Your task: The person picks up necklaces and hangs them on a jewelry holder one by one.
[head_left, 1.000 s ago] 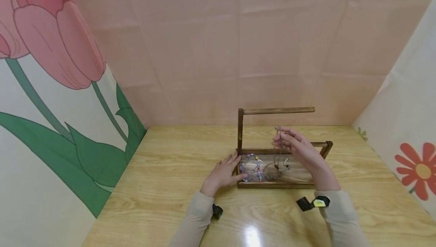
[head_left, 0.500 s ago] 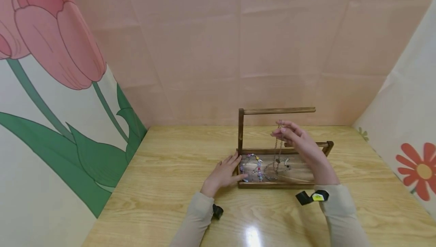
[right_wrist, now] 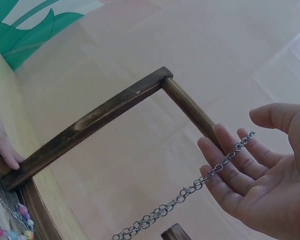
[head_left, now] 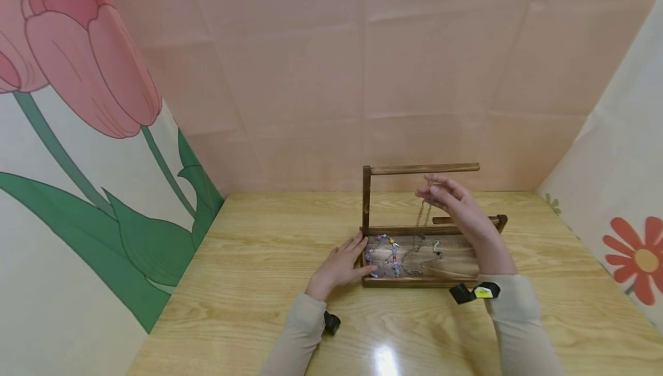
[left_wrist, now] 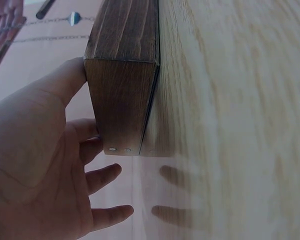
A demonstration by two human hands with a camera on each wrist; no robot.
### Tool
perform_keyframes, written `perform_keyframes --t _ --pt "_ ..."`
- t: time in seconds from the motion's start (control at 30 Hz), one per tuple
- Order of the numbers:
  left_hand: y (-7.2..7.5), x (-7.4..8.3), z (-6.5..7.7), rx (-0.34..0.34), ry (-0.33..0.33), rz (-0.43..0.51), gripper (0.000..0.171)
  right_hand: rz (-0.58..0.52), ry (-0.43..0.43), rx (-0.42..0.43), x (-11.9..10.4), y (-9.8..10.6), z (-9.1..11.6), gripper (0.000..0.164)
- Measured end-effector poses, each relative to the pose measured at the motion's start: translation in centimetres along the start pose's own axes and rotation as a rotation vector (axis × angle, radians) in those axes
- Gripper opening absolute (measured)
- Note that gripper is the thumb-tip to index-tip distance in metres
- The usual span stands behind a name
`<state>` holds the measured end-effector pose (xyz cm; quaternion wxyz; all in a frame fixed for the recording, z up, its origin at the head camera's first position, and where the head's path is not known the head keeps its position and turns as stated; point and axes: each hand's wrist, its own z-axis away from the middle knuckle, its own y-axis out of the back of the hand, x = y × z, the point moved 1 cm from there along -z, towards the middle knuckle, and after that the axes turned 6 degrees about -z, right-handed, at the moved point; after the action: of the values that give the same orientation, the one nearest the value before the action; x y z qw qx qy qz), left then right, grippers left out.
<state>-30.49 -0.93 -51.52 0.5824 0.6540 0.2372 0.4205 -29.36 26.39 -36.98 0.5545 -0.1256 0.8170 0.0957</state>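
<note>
Near the right of the head view, my right hand (head_left: pixel 461 203) is raised over a dark wooden jewelry stand (head_left: pixel 409 284). A silver chain necklace (right_wrist: pixel 192 188) drapes across its loosely extended fingers, the thumb standing apart. In the left wrist view a round bluish pendant (left_wrist: pixel 74 18) shows on the chain, hanging toward the stand's tray. My left hand (head_left: pixel 339 266) rests spread against the tray's left end, thumb at the front corner. Inside the tray lie a colorful beaded bracelet (head_left: pixel 395 264) and another chain (head_left: pixel 411 271).
From the stand rise a tall post with an upper bar (head_left: pixel 422 168) and a lower bar (head_left: pixel 445 220) on the right, behind my right hand. A wooden table (head_left: pixel 269 238) lies beneath, with a pink backdrop (head_left: pixel 290 76) behind and flowered sheets at both sides.
My right hand has risen with the necklace, which now hangs higher, toward the upper bar. My left hand stays at the tray's end.
</note>
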Motion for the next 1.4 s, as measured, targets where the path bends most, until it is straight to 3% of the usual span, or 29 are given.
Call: perform_keyframes --t 1.07,1.4 --pt "0.1 0.2 0.0 0.0 0.003 0.029 0.078 0.088 0.081 0.149 0.0 3.0 1.0 0.034" --pt "0.0 0.2 0.0 -0.01 0.005 0.043 0.08 0.056 0.119 0.219 -0.4 4.2 1.5 0.03"
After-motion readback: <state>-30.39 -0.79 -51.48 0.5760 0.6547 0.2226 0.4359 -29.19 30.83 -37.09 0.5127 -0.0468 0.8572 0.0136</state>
